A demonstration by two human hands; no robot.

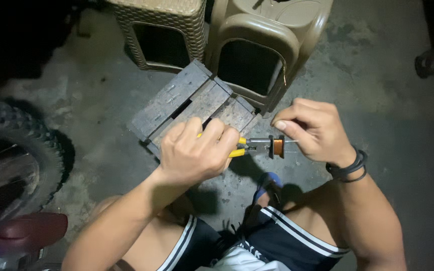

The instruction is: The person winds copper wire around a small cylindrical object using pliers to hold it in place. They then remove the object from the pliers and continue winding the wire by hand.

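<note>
Fingers [212, 131] of the left hand [197, 150] are curled tight around yellow-handled pliers [249, 146]. Pliers' nose clamps a small copper-wound coil [278, 146], held above the concrete floor [388, 90], just in front of a wooden pallet block [187, 103]. Right hand [312, 131] pinches a thin wire [291, 141] at the coil's end. Two plastic stools [272, 30] stand behind.

No packages, labels, signs or screens show anywhere in this dim floor-level view.
</note>
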